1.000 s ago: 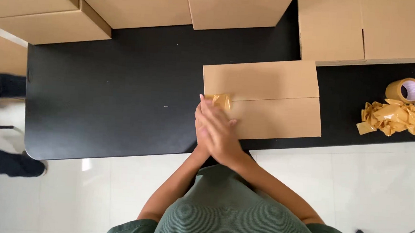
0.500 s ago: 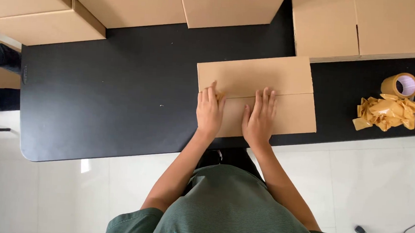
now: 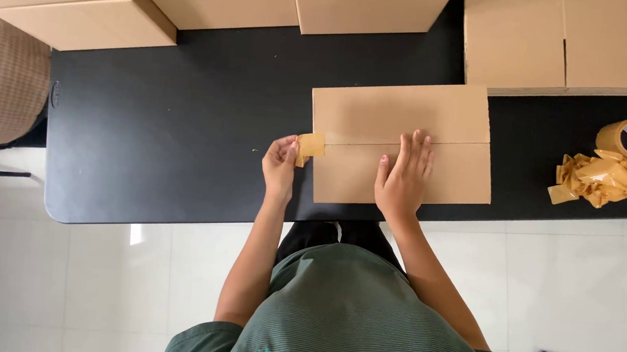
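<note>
While your right hand [image 3: 402,180] lies flat and open on the cardboard box [image 3: 401,144], fingers spread across its taped seam and gripping nothing, your left hand [image 3: 280,168] pinches the loose end of brown tape [image 3: 309,147] between thumb and fingertips just off the box's left edge. The box sits on the black table [image 3: 172,116], near its front edge. To the right, well apart, 1 tape roll [image 3: 626,137] stands beside a heap of crumpled tape [image 3: 602,179].
</note>
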